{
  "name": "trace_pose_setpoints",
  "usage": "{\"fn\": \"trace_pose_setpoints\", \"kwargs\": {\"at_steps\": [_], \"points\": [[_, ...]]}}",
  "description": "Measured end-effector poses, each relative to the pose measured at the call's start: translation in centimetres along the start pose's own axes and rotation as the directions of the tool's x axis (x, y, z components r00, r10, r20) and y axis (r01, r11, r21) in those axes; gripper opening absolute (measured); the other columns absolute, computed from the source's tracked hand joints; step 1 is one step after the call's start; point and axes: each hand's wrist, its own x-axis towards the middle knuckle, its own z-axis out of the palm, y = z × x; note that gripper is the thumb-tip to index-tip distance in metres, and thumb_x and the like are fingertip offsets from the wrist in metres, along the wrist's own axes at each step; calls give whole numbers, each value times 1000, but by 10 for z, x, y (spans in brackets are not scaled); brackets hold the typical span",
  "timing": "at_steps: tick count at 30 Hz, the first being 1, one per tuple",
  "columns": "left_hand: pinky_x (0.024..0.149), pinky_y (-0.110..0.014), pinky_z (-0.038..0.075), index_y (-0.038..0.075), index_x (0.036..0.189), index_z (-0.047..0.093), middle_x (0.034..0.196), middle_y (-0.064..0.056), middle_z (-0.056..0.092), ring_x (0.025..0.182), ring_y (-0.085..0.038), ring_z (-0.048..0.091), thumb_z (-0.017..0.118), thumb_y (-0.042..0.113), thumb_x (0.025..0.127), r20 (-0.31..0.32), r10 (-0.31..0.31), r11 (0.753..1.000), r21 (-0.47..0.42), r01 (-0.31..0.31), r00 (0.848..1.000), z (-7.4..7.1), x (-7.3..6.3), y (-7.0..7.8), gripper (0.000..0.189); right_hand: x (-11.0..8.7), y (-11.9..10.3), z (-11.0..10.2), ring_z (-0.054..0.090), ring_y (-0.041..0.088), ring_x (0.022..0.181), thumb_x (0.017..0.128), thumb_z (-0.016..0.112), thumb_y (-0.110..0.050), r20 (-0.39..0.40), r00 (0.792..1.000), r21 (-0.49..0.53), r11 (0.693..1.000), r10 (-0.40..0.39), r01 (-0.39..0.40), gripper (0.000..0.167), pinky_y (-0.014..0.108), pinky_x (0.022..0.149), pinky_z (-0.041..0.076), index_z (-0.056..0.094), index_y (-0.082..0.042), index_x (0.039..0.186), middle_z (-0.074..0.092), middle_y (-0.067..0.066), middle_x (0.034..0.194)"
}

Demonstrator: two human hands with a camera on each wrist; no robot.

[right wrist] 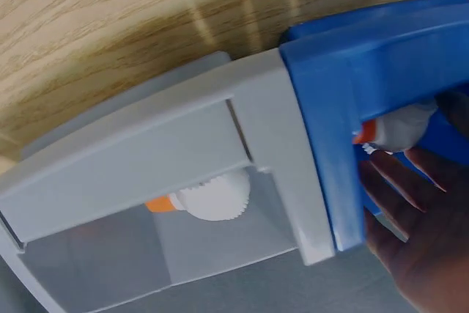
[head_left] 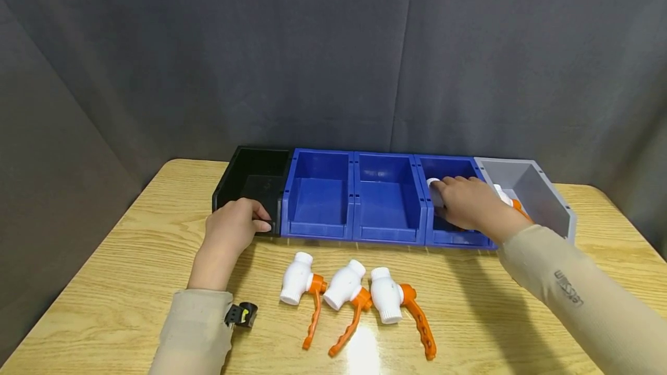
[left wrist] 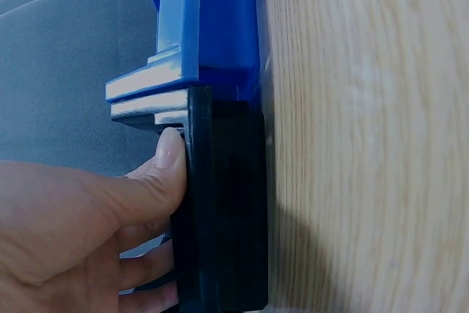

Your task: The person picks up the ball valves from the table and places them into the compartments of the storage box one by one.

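My left hand is at the front rim of the black bin, thumb on the edge and fingers curled inside. My right hand reaches down into the rightmost blue bin. There it holds a white ball valve with an orange part, between thumb and fingers; the hand hides most of it in the head view. Three more white ball valves lie on the table in front of the bins: a left one, a middle one and a right one, their orange handles towards me.
Two further blue bins, one left and one in the middle, stand in the row between black and right blue. At the right end, a grey bin contains a white valve with an orange handle. A dark curtain hangs behind the wooden table.
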Motion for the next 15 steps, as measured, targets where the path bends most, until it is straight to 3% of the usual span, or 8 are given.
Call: {"fn": "trace_pose_setpoints", "kwargs": {"at_steps": [6, 15], "points": [[76, -50, 49, 10, 96, 75, 96, -10, 73, 91, -32, 66, 74, 21, 89, 5, 1, 1000, 0, -1, 1000, -1, 0, 1, 13, -10, -5, -6, 64, 33, 82, 85, 72, -19, -85, 996, -13, 999, -38, 37, 31, 50, 73, 52, 67, 2, 108, 64, 12, 87], [75, -50, 50, 10, 95, 75, 96, -10, 73, 90, -32, 66, 74, 21, 89, -1, 3, 1000, -4, -3, 1000, 0, 0, 0, 12, -25, -6, -9, 64, 34, 81, 86, 74, -20, -193, 981, -18, 1000, -20, 17, 31, 52, 74, 53, 68, 2, 108, 67, 12, 89]]}}
